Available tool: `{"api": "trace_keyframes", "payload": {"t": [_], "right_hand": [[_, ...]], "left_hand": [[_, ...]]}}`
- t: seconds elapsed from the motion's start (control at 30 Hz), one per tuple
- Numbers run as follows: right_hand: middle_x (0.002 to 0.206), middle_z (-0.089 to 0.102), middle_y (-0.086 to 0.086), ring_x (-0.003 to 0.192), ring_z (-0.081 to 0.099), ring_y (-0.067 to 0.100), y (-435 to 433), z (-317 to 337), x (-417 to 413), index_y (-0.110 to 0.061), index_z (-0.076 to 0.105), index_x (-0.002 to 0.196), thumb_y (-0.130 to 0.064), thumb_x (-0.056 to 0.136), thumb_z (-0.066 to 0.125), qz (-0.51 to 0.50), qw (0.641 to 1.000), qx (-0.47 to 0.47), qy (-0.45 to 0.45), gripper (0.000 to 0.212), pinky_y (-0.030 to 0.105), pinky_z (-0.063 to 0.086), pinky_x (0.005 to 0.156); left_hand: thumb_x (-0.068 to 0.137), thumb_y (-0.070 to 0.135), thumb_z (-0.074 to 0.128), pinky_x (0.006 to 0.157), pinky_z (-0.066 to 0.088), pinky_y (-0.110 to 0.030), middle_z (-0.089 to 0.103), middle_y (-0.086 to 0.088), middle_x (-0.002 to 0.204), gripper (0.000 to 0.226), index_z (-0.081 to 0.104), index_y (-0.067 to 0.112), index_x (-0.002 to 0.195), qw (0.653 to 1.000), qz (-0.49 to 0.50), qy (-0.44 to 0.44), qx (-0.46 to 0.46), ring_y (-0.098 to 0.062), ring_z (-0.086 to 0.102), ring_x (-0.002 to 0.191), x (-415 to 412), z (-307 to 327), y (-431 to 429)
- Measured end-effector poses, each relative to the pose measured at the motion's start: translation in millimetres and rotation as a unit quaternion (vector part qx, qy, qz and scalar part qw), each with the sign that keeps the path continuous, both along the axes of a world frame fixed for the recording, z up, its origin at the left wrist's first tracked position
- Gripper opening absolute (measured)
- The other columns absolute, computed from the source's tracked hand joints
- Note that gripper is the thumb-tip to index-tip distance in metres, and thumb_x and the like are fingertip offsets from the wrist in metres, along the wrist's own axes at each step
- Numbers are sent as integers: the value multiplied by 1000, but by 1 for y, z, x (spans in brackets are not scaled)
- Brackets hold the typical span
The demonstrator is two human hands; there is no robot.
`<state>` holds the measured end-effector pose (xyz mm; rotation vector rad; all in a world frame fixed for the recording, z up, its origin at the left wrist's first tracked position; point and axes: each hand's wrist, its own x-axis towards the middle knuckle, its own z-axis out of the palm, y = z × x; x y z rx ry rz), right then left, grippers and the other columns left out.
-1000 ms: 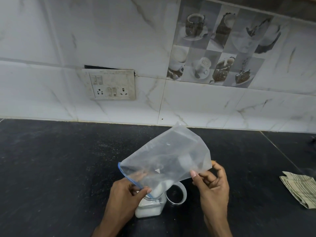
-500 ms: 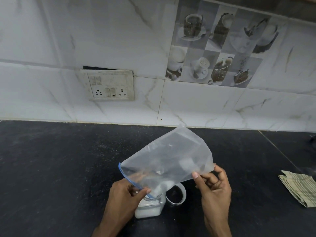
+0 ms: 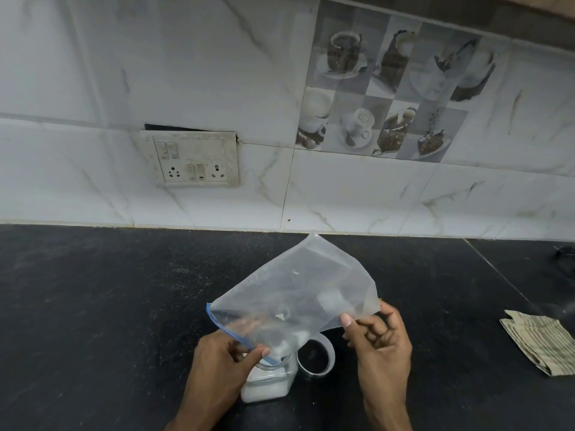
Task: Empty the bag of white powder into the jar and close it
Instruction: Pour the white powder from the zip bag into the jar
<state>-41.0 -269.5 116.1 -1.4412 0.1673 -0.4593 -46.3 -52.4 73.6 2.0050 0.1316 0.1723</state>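
Note:
A clear zip bag [image 3: 298, 293] with a blue seal edge is tipped mouth-down over a small clear jar [image 3: 267, 388] on the black counter. My left hand [image 3: 224, 359] pinches the bag's mouth at the jar's opening. My right hand [image 3: 379, 340] holds the bag's raised bottom corner. A little white powder clings inside the bag near its mouth. White powder fills the jar's lower part. The jar's clear lid [image 3: 315, 356] lies on the counter just right of the jar.
A folded striped cloth [image 3: 541, 343] lies on the black counter [image 3: 93, 306] at the right. A marble-tiled wall with a switch and socket plate [image 3: 196, 160] rises behind. A dark cable end [image 3: 566, 253] shows at the far right edge.
The bag has stayed tipped over the jar, with its raised end shifting slightly. Both hands keep their grip.

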Motion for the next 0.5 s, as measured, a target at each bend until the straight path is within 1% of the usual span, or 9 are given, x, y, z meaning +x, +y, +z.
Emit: {"api": "trace_keyframes", "payload": {"t": [0.07, 0.2, 0.3, 0.37, 0.43, 0.5], "right_hand": [[79, 76, 12, 63, 66, 11, 0, 0, 0, -19, 63, 106, 6, 77, 78, -2, 1000, -1, -1, 41, 18, 56, 60], [79, 76, 12, 64, 65, 13, 2, 2, 1, -21, 64, 106, 3, 77, 79, 5, 1000, -8, -3, 40, 19, 56, 61], [79, 76, 10, 65, 66, 12, 2, 2, 1, -23, 64, 105, 3, 77, 79, -4, 1000, -14, -3, 42, 21, 57, 64], [79, 76, 10, 65, 65, 14, 3, 3, 2, -22, 64, 105, 3, 78, 79, 7, 1000, -19, -6, 40, 24, 57, 64], [77, 76, 10, 64, 65, 14, 3, 3, 3, -21, 64, 105, 5, 78, 78, 7, 1000, -15, -5, 40, 23, 57, 62], [76, 76, 8, 64, 65, 13, 3, 2, 4, -21, 64, 104, 5, 77, 78, -4, 1000, -14, -4, 40, 23, 56, 64]], "left_hand": [[61, 24, 92, 51, 52, -20, 71, 21, 59, 34, 64, 41, 51, 1000, 0, -2, 5, -7, 66, 51, 1, 0, 0], [63, 24, 91, 58, 58, -33, 71, 18, 57, 37, 63, 48, 56, 1000, 1, -5, -3, -8, 65, 51, 1, -1, 0], [63, 24, 91, 59, 59, -35, 72, 17, 58, 35, 65, 45, 54, 1000, 0, -2, -4, -8, 65, 51, 1, -3, 0], [63, 25, 91, 62, 60, -37, 74, 13, 60, 30, 69, 45, 59, 1000, -2, -7, -8, -10, 67, 54, 2, -6, 0], [63, 27, 91, 62, 59, -39, 75, 9, 61, 24, 71, 40, 59, 1000, 1, -10, -5, -14, 69, 57, 4, -9, 0], [62, 31, 91, 59, 58, -40, 73, 6, 57, 17, 75, 28, 60, 1000, 7, -9, -2, -16, 68, 55, 5, -14, 2]]}}
